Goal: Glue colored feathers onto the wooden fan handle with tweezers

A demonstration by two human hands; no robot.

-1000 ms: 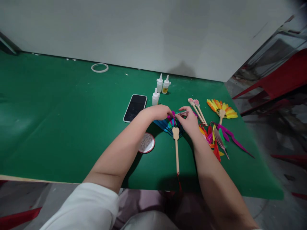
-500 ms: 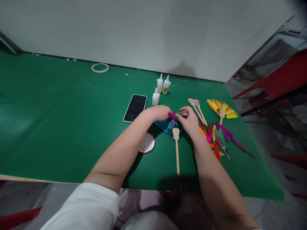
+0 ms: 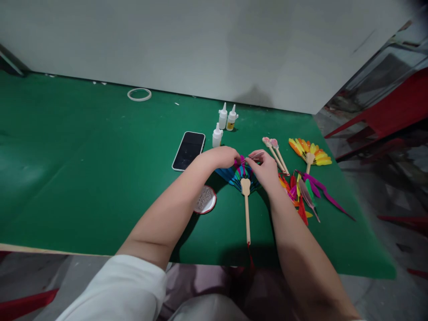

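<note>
A feather fan (image 3: 246, 209) lies on the green table, its pale wooden handle pointing toward me and its blue, purple and green feathers spread away. My left hand (image 3: 229, 157) has its fingers bent down onto the purple feathers at the top; the fingertips are partly hidden. Pinched in my right hand (image 3: 265, 168) are slim metallic tweezers (image 3: 257, 155), tips pointing left at the feathers beside my left fingertips. Next to my left forearm is a round red-rimmed dish (image 3: 209, 204) of small pale bits, partly covered by the arm.
White squeeze bottles (image 3: 217, 136) and a smartphone (image 3: 189, 150) are beyond my left hand. On the right lie two wooden sticks with pink ends (image 3: 277, 154), a yellow-orange feather fan (image 3: 310, 153) and loose coloured feathers (image 3: 306, 196). A white ring (image 3: 139, 94) lies near the wall.
My right hand and the tweezers have shifted very slightly to the right. My left hand and the fan stay in place.
</note>
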